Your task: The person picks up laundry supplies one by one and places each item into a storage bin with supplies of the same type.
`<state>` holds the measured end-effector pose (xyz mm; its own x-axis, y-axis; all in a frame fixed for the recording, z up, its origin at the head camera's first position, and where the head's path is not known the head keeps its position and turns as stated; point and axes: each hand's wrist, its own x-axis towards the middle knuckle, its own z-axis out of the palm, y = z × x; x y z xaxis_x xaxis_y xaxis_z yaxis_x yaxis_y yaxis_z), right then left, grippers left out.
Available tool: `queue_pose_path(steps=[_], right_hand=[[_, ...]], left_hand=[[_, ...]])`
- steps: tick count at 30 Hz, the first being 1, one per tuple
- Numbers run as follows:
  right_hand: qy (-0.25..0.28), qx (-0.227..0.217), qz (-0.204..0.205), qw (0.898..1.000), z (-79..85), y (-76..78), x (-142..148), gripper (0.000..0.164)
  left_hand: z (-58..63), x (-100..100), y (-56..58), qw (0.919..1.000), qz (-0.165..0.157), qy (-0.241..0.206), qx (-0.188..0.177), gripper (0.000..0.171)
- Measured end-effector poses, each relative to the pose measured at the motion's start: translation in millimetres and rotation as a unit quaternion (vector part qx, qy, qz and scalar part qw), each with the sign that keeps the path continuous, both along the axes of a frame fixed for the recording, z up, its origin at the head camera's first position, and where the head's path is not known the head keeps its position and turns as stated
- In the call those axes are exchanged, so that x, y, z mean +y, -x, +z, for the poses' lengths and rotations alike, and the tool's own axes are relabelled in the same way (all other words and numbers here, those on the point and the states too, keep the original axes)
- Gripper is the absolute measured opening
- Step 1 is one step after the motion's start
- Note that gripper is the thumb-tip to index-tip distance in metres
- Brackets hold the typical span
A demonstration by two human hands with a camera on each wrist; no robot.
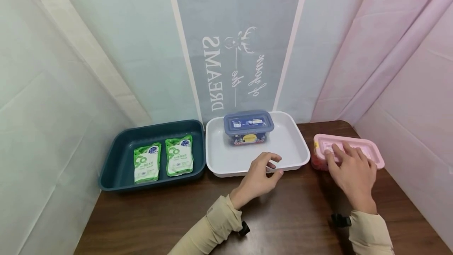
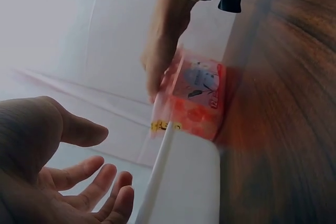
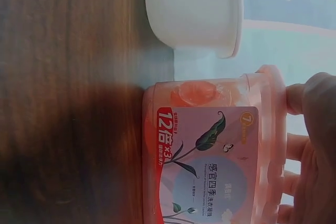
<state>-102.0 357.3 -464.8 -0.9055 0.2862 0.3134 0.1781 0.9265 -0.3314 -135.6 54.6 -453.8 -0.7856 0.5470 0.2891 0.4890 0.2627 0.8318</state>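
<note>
On the table at the right stands a clear plastic tub of laundry pods (image 1: 373, 156) with a pink lid and a printed label (image 3: 215, 171). My right hand (image 1: 354, 174) is over it, fingertips resting on the lid; in the right wrist view the fingers (image 3: 296, 148) touch the lid's top face. My left hand (image 1: 260, 176) hovers at the front rim of the white tray (image 1: 226, 156), fingers loosely bent and holding nothing. A second tub, with a blue lid (image 1: 249, 123), stands in the back of the white tray.
Left of the white tray is a dark green tray (image 1: 122, 168) holding two green-and-white pouches, one pouch (image 1: 146, 164) left of the other pouch (image 1: 179, 156). Both trays stand on a brown wooden table (image 1: 155, 223). Fabric curtains (image 1: 244, 3) hang behind and at both sides.
</note>
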Motion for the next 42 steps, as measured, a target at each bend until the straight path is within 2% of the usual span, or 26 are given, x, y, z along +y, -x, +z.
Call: queue_pose_path(steps=[5,9,12,15,18,25,29,34,37,42], right_hand=[[0.003,0.003,0.001,1.000,0.3,-14.4,-4,0.056],[0.006,-0.005,-0.002,1.000,1.9,-27.4,-3,0.054],[0.003,-0.007,-0.006,1.000,3.1,-35.7,-4,0.054],[-0.003,-0.005,-0.006,1.000,3.8,-42.2,-10,0.051],[-0.010,-0.002,-0.006,1.000,2.6,-47.7,-16,0.049],[-0.017,0.009,-0.003,1.000,-2.5,-58.5,-25,0.045],[-0.023,0.032,0.007,0.999,-3.2,-63.4,-21,0.041],[-0.023,0.109,0.045,0.993,-2.0,-66.8,-1,0.032],[-0.013,0.143,0.054,0.988,-1.5,-69.4,18,0.033],[0.044,0.103,0.048,0.993,-1.5,-72.5,51,0.046]], left_hand=[[-3.2,6,-6.6,0.9999,-0.008,-0.006,-0.011,0.031],[-4.7,16,-13.1,0.9989,-0.032,-0.008,-0.033,0.032],[-4.0,28,-17.4,0.9960,-0.053,-0.027,-0.067,0.033],[-5.6,41,-19.2,0.9912,-0.055,-0.051,-0.109,0.032],[-10.2,55,-20.5,0.9870,-0.047,-0.067,-0.138,0.032],[-16.0,82,-27.1,0.9863,-0.003,-0.065,-0.152,0.047],[-14.4,96,-29.2,0.9848,0.009,-0.058,-0.164,0.047],[-12.5,107,-29.6,0.9800,0.011,-0.058,-0.190,0.044],[-12.6,108,-28.7,0.9787,0.016,-0.056,-0.197,0.043],[-12.7,110,-26.0,0.9775,0.030,-0.059,-0.200,0.042]])
